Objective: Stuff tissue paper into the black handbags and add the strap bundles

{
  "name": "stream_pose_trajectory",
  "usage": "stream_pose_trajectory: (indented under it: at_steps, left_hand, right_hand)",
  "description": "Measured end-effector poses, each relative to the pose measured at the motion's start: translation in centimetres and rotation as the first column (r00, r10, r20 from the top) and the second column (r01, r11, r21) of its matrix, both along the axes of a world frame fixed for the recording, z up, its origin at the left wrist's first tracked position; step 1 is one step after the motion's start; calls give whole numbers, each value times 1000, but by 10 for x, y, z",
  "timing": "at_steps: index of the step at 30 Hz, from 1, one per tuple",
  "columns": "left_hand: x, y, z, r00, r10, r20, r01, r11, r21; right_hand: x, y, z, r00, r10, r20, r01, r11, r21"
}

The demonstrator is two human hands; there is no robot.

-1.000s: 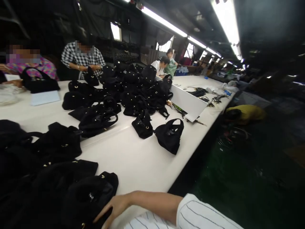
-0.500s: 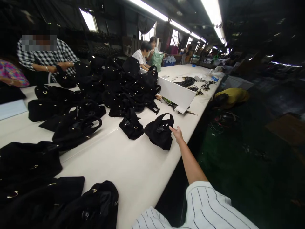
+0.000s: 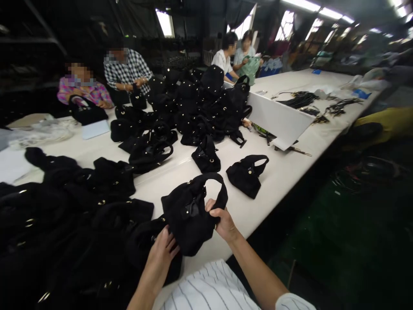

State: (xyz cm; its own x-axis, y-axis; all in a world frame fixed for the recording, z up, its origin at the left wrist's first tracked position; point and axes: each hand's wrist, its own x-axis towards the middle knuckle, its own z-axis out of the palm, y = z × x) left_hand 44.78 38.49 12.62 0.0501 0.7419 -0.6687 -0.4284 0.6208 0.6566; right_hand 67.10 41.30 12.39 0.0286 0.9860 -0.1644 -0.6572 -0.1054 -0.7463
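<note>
In my head view, a long pale table (image 3: pixel 280 170) runs from the lower left of the frame toward the upper right. Dark green floor (image 3: pixel 322 245) fills the lower right; strip lights (image 3: pixel 301 4) glow along the top of a dim room. At upper left sit or stand 2 co-workers, in a floral top (image 3: pixel 100 92) and a checked shirt (image 3: pixel 137 66). At upper centre are 2 more people, 1 of them holding a green bag (image 3: pixel 251 68) whose contents I can't make out. Beside it, a blue bin (image 3: pixel 271 72) holds crumpled pale material.

My black handbag (image 3: pixel 185 215) is at lower centre, tilted, its handle arching to the right; I can't tell what is inside. My right hand (image 3: pixel 223 221) grips it by the base of the handle. My left hand (image 3: pixel 159 249) is at its lower left edge, fingers slightly bent; I can't tell whether they grip it. Gold-studded black bags (image 3: pixel 187 97) heap up at upper centre, against a white board (image 3: pixel 280 116), and another pile (image 3: pixel 71 224) covers the lower left.
</note>
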Motion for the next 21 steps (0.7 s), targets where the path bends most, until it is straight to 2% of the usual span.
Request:
stream_pose_trajectory:
  at_steps: [2, 4, 7, 10, 14, 16, 18, 21]
  left_hand:
    - [8, 2, -4, 982, 34, 188, -20, 997, -71]
    - [6, 1, -5, 960, 78, 270, -49, 993, -110]
    - [-4, -3, 2, 961, 127, 246, -112, 991, -75]
    - [-16, -1, 25, 963, 194, 190, -208, 977, 57]
    - [-42, 8, 73, 984, 180, 19, -176, 932, 316]
    - [-66, 2, 91, 969, 241, -51, -198, 884, 423]
    - [-93, -16, 98, 933, 354, -59, -287, 835, 469]
    - [-130, -57, 85, 853, 509, -114, -423, 803, 421]
  right_hand:
    - [-16, -20, 14, 984, 169, -49, -166, 983, 76]
    - [-30, -32, 27, 949, 310, -51, -295, 935, 195]
    - [-44, -33, 47, 905, 423, 41, -408, 837, 364]
    - [-52, -18, 67, 897, 429, 109, -427, 772, 471]
    - [-67, 26, 93, 916, 395, -76, -319, 829, 460]
    - [-85, 58, 107, 886, 433, -166, -335, 845, 416]
    - [-112, 93, 121, 867, 470, -167, -371, 831, 415]
    - [-169, 137, 146, 876, 479, -61, -401, 792, 460]
